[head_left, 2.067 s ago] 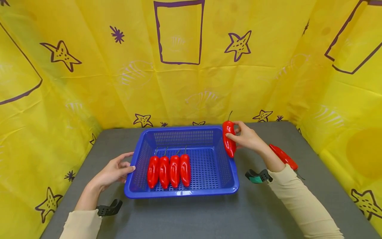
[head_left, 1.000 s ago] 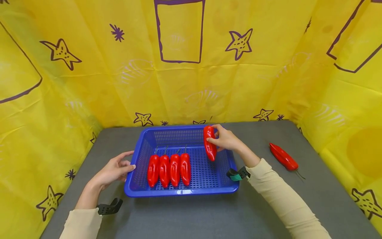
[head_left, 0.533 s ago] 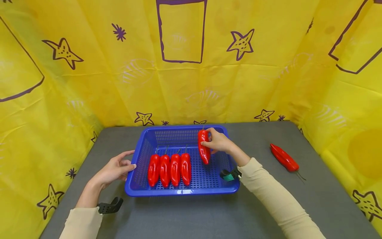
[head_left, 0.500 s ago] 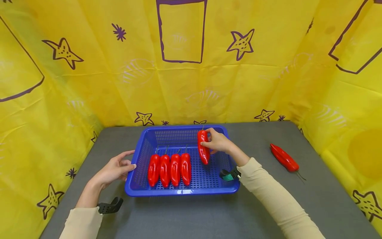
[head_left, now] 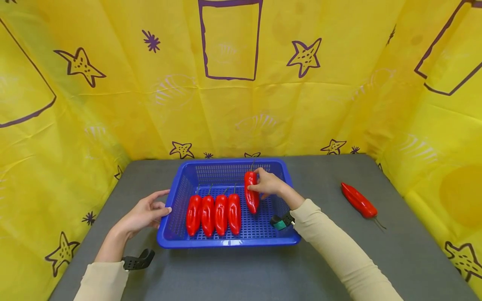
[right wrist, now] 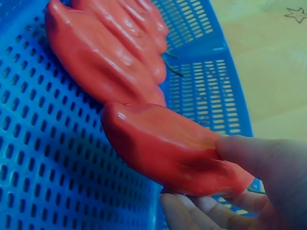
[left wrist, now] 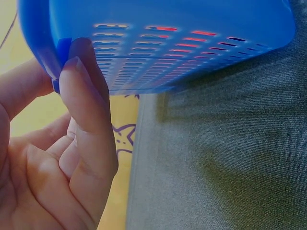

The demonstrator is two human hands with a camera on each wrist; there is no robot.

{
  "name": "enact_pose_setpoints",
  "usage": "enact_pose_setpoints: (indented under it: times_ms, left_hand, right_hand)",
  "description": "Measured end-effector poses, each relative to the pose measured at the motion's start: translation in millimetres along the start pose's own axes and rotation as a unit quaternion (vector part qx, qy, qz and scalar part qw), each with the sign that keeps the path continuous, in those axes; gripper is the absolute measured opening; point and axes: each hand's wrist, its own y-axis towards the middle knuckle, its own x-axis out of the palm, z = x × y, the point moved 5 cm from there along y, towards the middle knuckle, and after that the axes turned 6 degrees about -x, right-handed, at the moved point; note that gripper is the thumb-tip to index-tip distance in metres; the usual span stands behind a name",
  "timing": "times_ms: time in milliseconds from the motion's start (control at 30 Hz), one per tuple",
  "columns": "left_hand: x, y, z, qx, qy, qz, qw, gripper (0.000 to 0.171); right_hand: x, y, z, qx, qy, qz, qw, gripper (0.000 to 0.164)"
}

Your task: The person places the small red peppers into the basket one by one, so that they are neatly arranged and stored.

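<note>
My right hand [head_left: 268, 184] pinches a glossy red chili pepper [head_left: 251, 194] between thumb and fingers, over the right part of the blue plastic basket [head_left: 226, 242]. The pepper is roughly upright in the head view, its thin stem pointing away. In the right wrist view, the held pepper [right wrist: 168, 148] lies beside the nearest of several red peppers [right wrist: 100, 62]. Those stand in a row in the left half of the basket, stems to the back. At the basket's left side, my left hand [head_left: 143, 213] grips the rim, as the left wrist view shows with its thumb [left wrist: 81, 96].
One more red pepper [head_left: 359, 200] lies on the grey table [head_left: 320, 267] to the right of the basket, stem toward the front right. A yellow cloth [head_left: 226, 113] with purple starfish drawings walls the table at the back and sides.
My right hand has carried the pepper from over the basket's right rim leftward, then lower and nearer, to the row's right. My left hand has kept its place at the rim.
</note>
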Motion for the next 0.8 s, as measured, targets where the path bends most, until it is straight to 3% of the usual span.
enact_pose_setpoints:
  times_ms: [800]
  left_hand:
    - [1.0, -2.0, 2.6, 0.008, -0.007, -0.007, 0.9999, 0.074]
  right_hand:
    - [19, 4, 10, 0.064, -0.026, -0.074, 0.995, 0.053]
